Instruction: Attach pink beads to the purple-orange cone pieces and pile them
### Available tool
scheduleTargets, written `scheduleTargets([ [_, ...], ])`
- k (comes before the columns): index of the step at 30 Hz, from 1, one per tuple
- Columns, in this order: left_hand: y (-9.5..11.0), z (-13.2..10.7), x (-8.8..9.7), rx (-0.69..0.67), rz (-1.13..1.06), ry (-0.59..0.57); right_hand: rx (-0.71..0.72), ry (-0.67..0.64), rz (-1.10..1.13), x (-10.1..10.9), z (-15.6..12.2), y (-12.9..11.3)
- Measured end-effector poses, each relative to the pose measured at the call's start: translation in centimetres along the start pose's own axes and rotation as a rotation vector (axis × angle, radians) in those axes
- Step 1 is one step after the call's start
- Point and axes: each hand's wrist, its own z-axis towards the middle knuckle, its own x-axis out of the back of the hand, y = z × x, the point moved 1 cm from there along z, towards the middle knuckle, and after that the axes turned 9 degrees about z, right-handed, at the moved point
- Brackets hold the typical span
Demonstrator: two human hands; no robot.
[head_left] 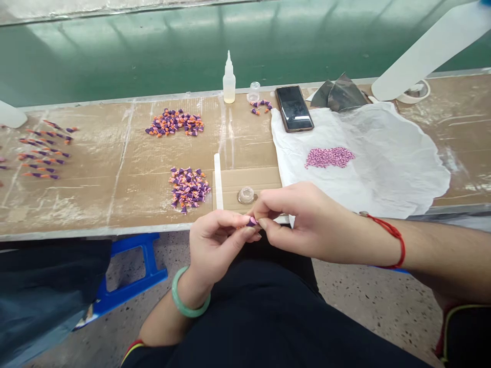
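Table (92, 197): just beyond the fingers
Paper (399, 158): right of the fingers, under pink bits (330, 157)
Right hand (303, 222): thumb and forefinger nearly together at the purple piece (251, 222); cannot tell whether they hold anything
Left hand (215, 243): thumb and forefinger pinched on that piece
Pile (188, 188): left, beyond the fingers
Purple piece: between the left fingertips

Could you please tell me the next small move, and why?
Probably a light press by the right hand on the tiny purple-and-pink piece, since the left hand has it in its grip and the right is close beside it.
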Motion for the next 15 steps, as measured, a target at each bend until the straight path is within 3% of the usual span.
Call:
scheduleTargets([
  [4, -0.2, 0.0, 0.7, -0.205, 0.245, -0.034, 0.033, -0.023, -0.052, 1.1, -0.6, -0.1],
  [11, 0.2, 0.8, 1.1, -0.713, 0.616, -0.050, 0.022, 0.152, -0.121, 2.6, -2.6, 1.9],
  [15, 0.0, 1.9, 1.8, -0.679, 0.707, -0.046, -0.028, 0.160, -0.113, 3.1, -3.5, 3.6],
])
